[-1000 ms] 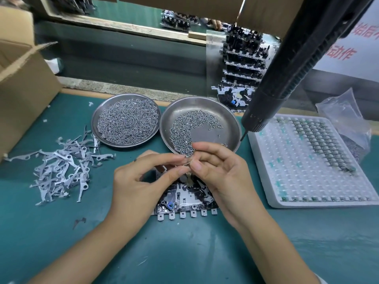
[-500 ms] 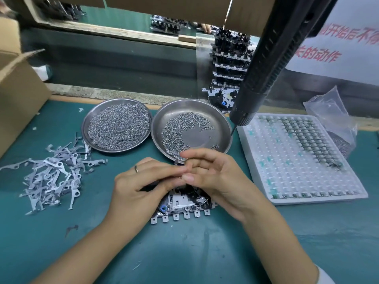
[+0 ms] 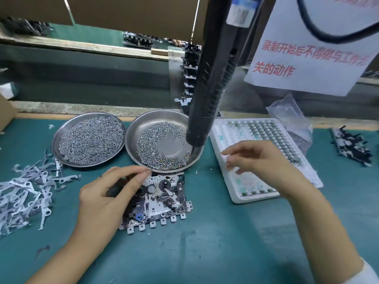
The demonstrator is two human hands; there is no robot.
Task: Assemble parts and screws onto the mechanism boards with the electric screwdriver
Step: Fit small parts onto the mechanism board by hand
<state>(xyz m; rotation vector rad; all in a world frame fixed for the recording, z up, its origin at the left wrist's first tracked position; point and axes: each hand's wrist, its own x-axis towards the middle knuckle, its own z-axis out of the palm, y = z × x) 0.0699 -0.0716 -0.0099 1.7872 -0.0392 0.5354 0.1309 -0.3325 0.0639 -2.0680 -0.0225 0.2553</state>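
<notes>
The mechanism board lies flat on the green mat, in front of the two steel dishes. My left hand covers the board's left side, with thumb and index finger pinching at its top-left corner. Blurred by motion, my right hand hovers over the white tray of small parts, fingers loosely spread and holding nothing. The black electric screwdriver hangs from above, untouched. Its tip is over the right dish, which holds a crescent of screws.
The left dish is full of screws. A pile of grey metal levers lies at the far left. At the right are a plastic bag and more boards. Stacked boards and a paper sign stand behind.
My right hand has left the board, where both hands met, and swung right over the white tray. My left hand stays on the board, which is now uncovered.
</notes>
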